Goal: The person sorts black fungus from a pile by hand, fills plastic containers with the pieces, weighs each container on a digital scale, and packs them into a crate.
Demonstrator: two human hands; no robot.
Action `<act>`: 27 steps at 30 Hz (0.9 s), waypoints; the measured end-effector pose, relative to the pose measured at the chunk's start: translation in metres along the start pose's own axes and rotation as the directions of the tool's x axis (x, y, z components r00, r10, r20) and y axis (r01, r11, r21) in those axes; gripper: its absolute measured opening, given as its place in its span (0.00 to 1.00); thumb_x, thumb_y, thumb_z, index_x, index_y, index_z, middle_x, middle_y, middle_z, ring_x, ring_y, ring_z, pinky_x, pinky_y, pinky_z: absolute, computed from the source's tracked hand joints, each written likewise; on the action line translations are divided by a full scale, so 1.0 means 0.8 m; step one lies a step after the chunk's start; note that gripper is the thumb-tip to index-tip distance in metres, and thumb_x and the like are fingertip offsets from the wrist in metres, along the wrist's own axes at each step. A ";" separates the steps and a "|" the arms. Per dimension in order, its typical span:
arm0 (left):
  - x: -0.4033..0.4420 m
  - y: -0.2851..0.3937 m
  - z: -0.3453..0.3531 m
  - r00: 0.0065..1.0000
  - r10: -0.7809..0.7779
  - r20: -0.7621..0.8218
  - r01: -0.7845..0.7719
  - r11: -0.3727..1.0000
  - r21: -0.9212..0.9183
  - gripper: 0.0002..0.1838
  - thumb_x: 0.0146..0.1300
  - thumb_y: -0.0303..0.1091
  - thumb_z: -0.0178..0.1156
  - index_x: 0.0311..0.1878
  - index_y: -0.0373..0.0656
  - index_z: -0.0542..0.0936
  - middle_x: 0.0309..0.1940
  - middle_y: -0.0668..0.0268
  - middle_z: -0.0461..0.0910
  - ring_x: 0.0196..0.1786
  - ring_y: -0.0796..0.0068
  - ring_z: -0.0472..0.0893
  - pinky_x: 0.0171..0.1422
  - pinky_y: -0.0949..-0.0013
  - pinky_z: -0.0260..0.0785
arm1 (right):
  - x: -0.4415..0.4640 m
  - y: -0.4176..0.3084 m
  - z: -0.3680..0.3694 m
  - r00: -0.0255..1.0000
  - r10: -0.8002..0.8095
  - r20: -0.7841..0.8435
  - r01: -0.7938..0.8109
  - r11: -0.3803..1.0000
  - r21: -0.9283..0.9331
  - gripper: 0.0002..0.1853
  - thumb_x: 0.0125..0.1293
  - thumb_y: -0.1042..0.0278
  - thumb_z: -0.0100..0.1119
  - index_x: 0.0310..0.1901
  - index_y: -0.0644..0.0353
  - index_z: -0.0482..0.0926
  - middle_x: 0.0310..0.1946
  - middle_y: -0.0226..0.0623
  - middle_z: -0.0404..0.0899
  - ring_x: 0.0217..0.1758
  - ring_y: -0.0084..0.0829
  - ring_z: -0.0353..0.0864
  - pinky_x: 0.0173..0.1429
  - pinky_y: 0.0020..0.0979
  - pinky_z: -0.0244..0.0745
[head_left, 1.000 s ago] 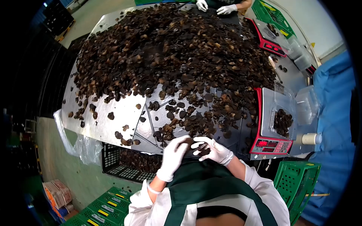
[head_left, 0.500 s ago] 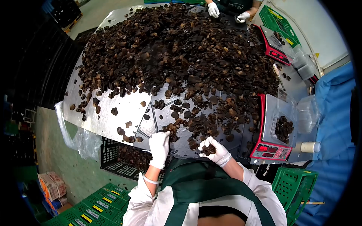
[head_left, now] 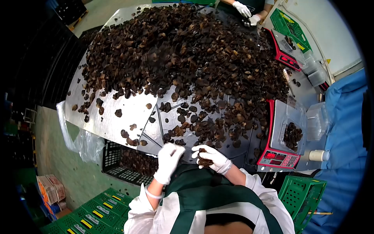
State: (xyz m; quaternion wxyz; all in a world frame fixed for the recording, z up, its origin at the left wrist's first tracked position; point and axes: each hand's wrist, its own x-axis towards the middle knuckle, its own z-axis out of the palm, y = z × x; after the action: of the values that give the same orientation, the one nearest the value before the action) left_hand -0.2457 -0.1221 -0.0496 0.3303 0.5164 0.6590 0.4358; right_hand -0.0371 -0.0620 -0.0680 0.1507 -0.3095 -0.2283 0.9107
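A wide pile of dark brown, fungus-like pieces (head_left: 175, 54) covers much of the metal table (head_left: 113, 126). At the near edge, my right hand (head_left: 212, 158), in a white glove, is curled around a few dark pieces (head_left: 204, 157). My left hand (head_left: 169, 160), also gloved, is closed just to its left, apart from it; whatever its fingers may hold is hidden. To the right, a red scale (head_left: 279, 156) bears a clear plastic tub (head_left: 285, 126) with dark pieces (head_left: 293, 135) inside.
A co-worker's gloved hands (head_left: 248, 15) are at the far edge, near a second red scale (head_left: 287, 60). Clear tubs (head_left: 316, 121) and a white roll (head_left: 319, 155) lie at right. Below stand a black crate (head_left: 117, 163) and green crates (head_left: 302, 201). Plastic film (head_left: 87, 146) hangs at left.
My left hand reached to the loose pieces at the table edge, then drew back toward my right hand. My right hand stays around its pieces. The co-worker's hands have come together.
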 end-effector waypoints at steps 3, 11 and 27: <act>0.042 -0.031 0.008 0.937 0.339 -0.089 -0.255 0.834 0.490 0.16 0.53 0.36 0.67 0.44 0.42 0.80 0.34 0.62 0.78 0.38 0.62 0.75 0.43 0.62 0.67 | 0.001 -0.003 0.002 0.997 -0.070 0.025 0.068 0.995 0.078 0.21 0.68 0.69 0.52 0.60 0.65 0.66 0.48 0.41 0.76 0.38 0.28 0.80 0.41 0.34 0.82; 0.039 0.002 0.031 0.939 0.335 -0.076 -0.296 0.901 0.316 0.04 0.55 0.30 0.63 0.35 0.45 0.82 0.30 0.65 0.80 0.36 0.62 0.76 0.42 0.61 0.66 | -0.004 0.017 -0.017 0.983 -0.185 0.004 0.183 0.975 0.127 0.21 0.72 0.51 0.46 0.57 0.59 0.69 0.46 0.37 0.78 0.40 0.28 0.82 0.41 0.34 0.82; -0.024 -0.009 -0.129 0.990 -0.143 0.009 0.084 0.627 0.774 0.09 0.57 0.34 0.62 0.40 0.43 0.81 0.34 0.60 0.81 0.39 0.60 0.80 0.45 0.62 0.72 | 0.009 0.005 -0.031 0.966 -0.257 0.031 0.246 0.947 0.205 0.12 0.72 0.64 0.47 0.33 0.61 0.74 0.33 0.38 0.77 0.36 0.27 0.77 0.40 0.29 0.75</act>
State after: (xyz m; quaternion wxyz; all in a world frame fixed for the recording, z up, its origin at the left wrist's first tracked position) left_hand -0.3348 -0.1653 -0.0147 0.1276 0.5801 0.8012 0.0727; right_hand -0.0274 -0.0545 -0.0912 0.2892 -0.2352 -0.1777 0.9108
